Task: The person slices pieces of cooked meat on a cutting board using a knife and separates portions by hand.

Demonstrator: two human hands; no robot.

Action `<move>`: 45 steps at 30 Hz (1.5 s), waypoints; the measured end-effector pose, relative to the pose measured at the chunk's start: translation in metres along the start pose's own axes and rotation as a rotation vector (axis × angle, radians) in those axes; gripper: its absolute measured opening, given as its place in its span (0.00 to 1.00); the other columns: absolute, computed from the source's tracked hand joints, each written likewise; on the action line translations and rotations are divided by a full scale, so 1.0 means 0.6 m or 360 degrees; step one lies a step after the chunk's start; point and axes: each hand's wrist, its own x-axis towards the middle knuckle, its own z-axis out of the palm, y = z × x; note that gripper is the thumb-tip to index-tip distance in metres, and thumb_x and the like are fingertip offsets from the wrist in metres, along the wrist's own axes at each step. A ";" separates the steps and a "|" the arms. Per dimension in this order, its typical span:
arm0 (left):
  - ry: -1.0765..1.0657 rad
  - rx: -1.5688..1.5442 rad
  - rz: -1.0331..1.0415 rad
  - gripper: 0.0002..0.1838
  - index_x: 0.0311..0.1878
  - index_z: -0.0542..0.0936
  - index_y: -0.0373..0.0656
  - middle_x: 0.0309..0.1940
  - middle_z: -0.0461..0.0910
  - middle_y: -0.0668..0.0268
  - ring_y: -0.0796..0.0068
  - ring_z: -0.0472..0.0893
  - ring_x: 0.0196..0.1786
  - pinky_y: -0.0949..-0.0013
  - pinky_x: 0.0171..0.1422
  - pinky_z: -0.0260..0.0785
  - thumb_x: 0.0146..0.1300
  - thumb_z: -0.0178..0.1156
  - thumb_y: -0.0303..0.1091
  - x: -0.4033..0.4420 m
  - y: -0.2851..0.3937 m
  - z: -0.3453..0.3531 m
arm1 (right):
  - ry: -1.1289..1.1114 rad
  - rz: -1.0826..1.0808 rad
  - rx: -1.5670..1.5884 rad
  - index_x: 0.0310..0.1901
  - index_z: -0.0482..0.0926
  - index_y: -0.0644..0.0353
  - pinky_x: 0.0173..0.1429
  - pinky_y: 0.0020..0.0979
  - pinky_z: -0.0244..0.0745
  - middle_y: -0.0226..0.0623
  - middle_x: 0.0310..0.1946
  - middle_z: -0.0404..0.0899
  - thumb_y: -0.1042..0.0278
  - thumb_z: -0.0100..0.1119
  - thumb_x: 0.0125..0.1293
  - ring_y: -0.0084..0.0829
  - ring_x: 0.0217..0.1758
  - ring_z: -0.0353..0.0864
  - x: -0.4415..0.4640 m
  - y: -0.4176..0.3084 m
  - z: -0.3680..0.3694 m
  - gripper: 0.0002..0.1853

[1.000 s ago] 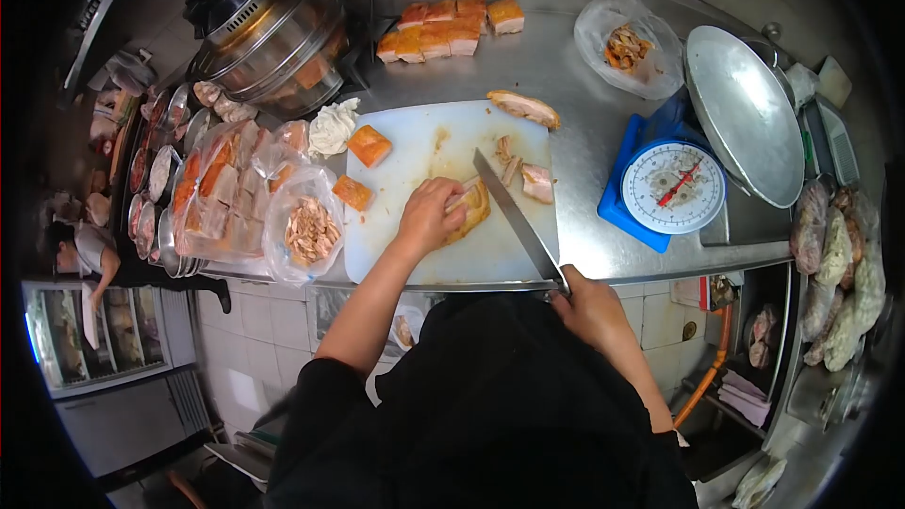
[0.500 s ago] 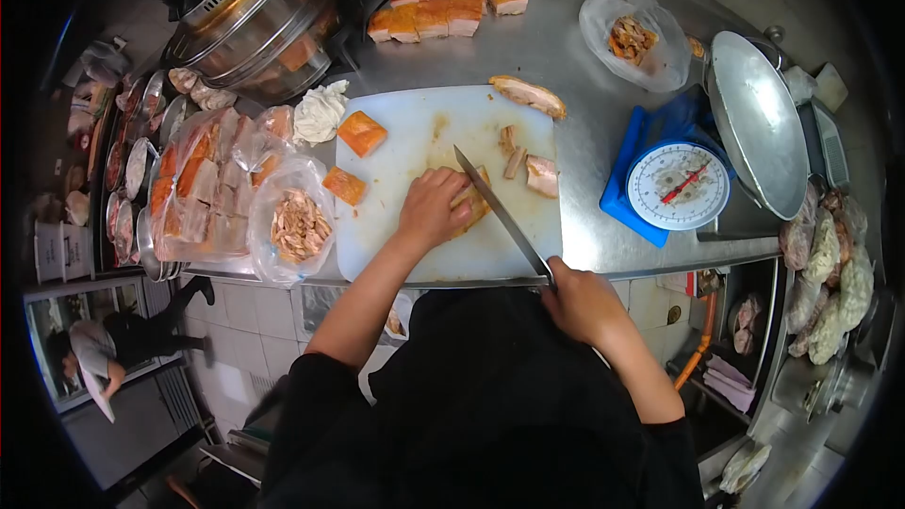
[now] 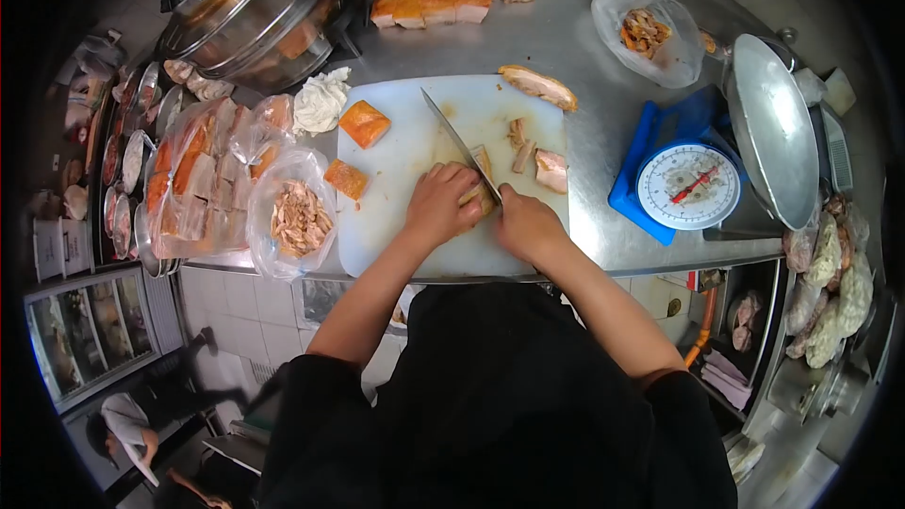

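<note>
My left hand (image 3: 439, 203) presses down on a piece of roast pork (image 3: 478, 196) on the white cutting board (image 3: 368, 231), fingers curled over it. In my right hand (image 3: 526, 222) is the handle of a long kitchen knife (image 3: 447, 121). Its blade lies across the pork beside my left fingertips, tip pointing away to the upper left. Two browned pork squares (image 3: 365, 123) sit on the board's left side. To the right are thin pork strips (image 3: 519, 143), a small pork chunk (image 3: 551, 172) and a long slice (image 3: 537, 88) at the far edge.
Roast pork blocks (image 3: 438, 4) stand at the back. Left are a crumpled white cloth (image 3: 321, 102), a bag of meat scraps (image 3: 301, 220) and a glass-bowl cooker (image 3: 250, 19). A blue dial scale (image 3: 689, 187) with a metal pan (image 3: 775, 132) is right. Another person (image 3: 127, 429) is at lower left.
My right hand has moved forward and left with the knife, bringing the blade over the pork. My left hand still presses the pork. The other person has moved lower in view.
</note>
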 end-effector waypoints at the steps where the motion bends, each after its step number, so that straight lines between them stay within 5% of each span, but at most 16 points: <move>1: -0.0070 -0.0002 -0.0078 0.18 0.48 0.82 0.44 0.46 0.80 0.63 0.56 0.78 0.54 0.55 0.60 0.72 0.55 0.70 0.37 0.000 -0.002 0.001 | 0.0004 -0.0016 0.0015 0.55 0.73 0.66 0.56 0.54 0.80 0.59 0.43 0.86 0.68 0.55 0.69 0.57 0.50 0.87 0.006 0.000 -0.003 0.16; 4: -0.0060 0.0001 -0.0207 0.18 0.51 0.81 0.47 0.49 0.79 0.63 0.58 0.78 0.56 0.55 0.62 0.71 0.58 0.69 0.40 -0.003 0.003 0.005 | 0.0100 -0.0072 0.0041 0.53 0.74 0.66 0.52 0.52 0.81 0.58 0.39 0.87 0.65 0.55 0.69 0.55 0.43 0.88 -0.008 0.009 -0.020 0.16; 6: 0.0036 -0.0007 -0.0261 0.19 0.53 0.81 0.47 0.50 0.79 0.62 0.57 0.78 0.57 0.55 0.63 0.72 0.59 0.68 0.40 -0.001 0.011 0.004 | -0.0230 0.0184 0.0391 0.52 0.74 0.66 0.47 0.49 0.82 0.57 0.35 0.86 0.64 0.55 0.69 0.52 0.31 0.88 -0.045 0.030 -0.055 0.16; 9: 0.0202 0.0027 -0.0624 0.22 0.59 0.80 0.45 0.55 0.76 0.57 0.55 0.79 0.60 0.56 0.66 0.72 0.63 0.66 0.41 -0.002 0.024 0.000 | -0.0209 0.0305 0.0600 0.51 0.74 0.66 0.42 0.47 0.82 0.56 0.32 0.86 0.63 0.54 0.70 0.49 0.22 0.85 -0.104 0.081 -0.054 0.16; 14: 0.0007 -0.0339 -0.1210 0.25 0.64 0.79 0.44 0.58 0.76 0.54 0.55 0.81 0.58 0.56 0.65 0.74 0.67 0.65 0.44 -0.003 -0.018 -0.024 | -0.0071 0.0245 0.0393 0.55 0.72 0.64 0.47 0.51 0.81 0.58 0.35 0.86 0.61 0.55 0.70 0.55 0.34 0.88 -0.119 0.118 -0.015 0.18; 18: 0.0042 -0.0377 -0.0961 0.24 0.62 0.79 0.43 0.54 0.78 0.55 0.58 0.83 0.54 0.58 0.61 0.76 0.67 0.67 0.44 -0.020 -0.041 -0.028 | 0.0068 0.0102 0.0101 0.55 0.70 0.62 0.54 0.56 0.79 0.60 0.36 0.86 0.60 0.57 0.69 0.61 0.45 0.87 -0.143 0.107 -0.009 0.19; 20: 0.0154 -0.0436 -0.0689 0.21 0.59 0.80 0.44 0.48 0.77 0.62 0.72 0.78 0.37 0.69 0.46 0.75 0.65 0.70 0.37 -0.015 -0.031 -0.038 | 0.0076 0.0099 0.0105 0.53 0.69 0.61 0.55 0.57 0.78 0.61 0.36 0.86 0.61 0.56 0.69 0.61 0.45 0.86 -0.148 0.104 -0.012 0.17; 36: 0.0021 -0.0346 -0.0587 0.12 0.49 0.80 0.46 0.46 0.76 0.64 0.67 0.80 0.40 0.64 0.50 0.75 0.63 0.67 0.35 -0.003 -0.028 -0.035 | -0.0034 -0.0166 0.0089 0.55 0.70 0.58 0.50 0.57 0.77 0.59 0.35 0.86 0.59 0.60 0.71 0.63 0.44 0.85 -0.190 0.063 -0.066 0.18; 40: 0.0094 -0.0298 -0.0574 0.12 0.49 0.79 0.45 0.45 0.75 0.65 0.72 0.76 0.37 0.69 0.45 0.73 0.63 0.68 0.33 -0.004 -0.027 -0.028 | -0.0141 -0.0169 0.0017 0.55 0.69 0.60 0.57 0.54 0.77 0.57 0.39 0.87 0.62 0.58 0.72 0.59 0.48 0.86 -0.198 0.051 -0.079 0.17; 45: 0.0191 -0.0318 -0.0551 0.12 0.48 0.79 0.43 0.45 0.76 0.65 0.73 0.76 0.35 0.69 0.44 0.73 0.63 0.68 0.33 -0.011 -0.028 -0.021 | -0.0110 -0.0222 0.0018 0.55 0.68 0.60 0.51 0.56 0.78 0.57 0.37 0.86 0.64 0.60 0.71 0.60 0.45 0.86 -0.197 0.047 -0.070 0.17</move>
